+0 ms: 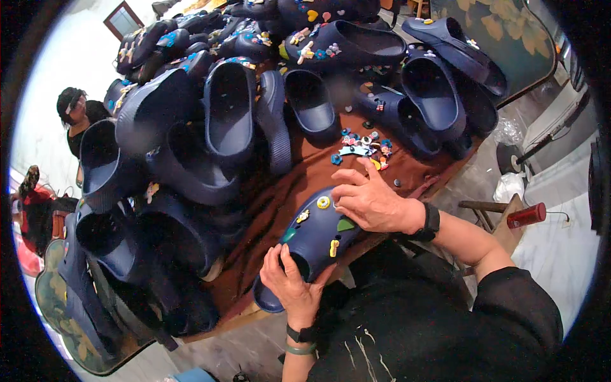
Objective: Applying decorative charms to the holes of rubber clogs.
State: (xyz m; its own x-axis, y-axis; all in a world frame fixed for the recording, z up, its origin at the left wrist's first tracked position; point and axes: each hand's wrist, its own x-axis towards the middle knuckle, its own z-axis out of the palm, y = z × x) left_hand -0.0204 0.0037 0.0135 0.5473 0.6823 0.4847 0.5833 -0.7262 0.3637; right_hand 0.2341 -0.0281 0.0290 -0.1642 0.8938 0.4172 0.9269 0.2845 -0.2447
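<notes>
A dark blue clog (315, 232) lies at the table's near edge, toe pointing away from me. Small charms sit on its upper: a round yellow-and-white one (323, 202), a yellow one (334, 247), a green one (345, 224) and a small figure (302, 216). My left hand (293, 283) grips the clog around its foot opening. Over the toe end, my right hand (375, 200) rests with bent fingers; whatever its fingertips pinch is hidden. Just beyond it is a loose pile of colourful charms (366, 148), including a light blue piece.
Navy clogs (229, 108) are heaped high across the left and back of the brown-covered table (273, 204). More clogs (436, 95) stack at the back right. A red cylinder (527, 215) lies on a wooden stool at right. Another person (79, 118) is at far left.
</notes>
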